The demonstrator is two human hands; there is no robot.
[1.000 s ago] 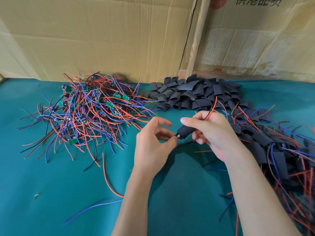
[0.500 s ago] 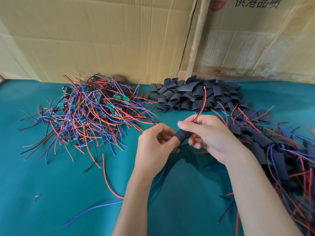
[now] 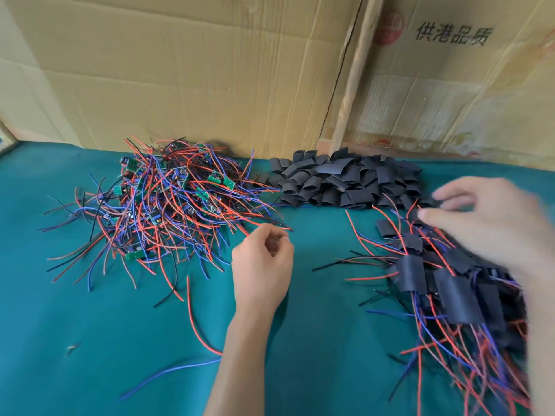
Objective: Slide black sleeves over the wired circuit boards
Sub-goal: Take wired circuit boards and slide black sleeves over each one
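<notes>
Progress: sleeving partly done, much left

Unsleeved wired boards (image 3: 168,202) remain a large tangle, far left on the cloth. Finished sleeved units (image 3: 456,292) heap at right. Loose black sleeves (image 3: 339,181) stock the far centre. Right hand (image 3: 492,226), blurred, spread and empty above the finished heap. Left hand (image 3: 264,265) loosely curled, apparently empty.

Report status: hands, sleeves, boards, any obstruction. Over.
Left hand loosely curled, empty, beside bare wired boards pile. Right hand blurred, fingers spread over sleeved boards pile, holding nothing visible. Empty black sleeves heaped behind. Nothing in the way.
</notes>
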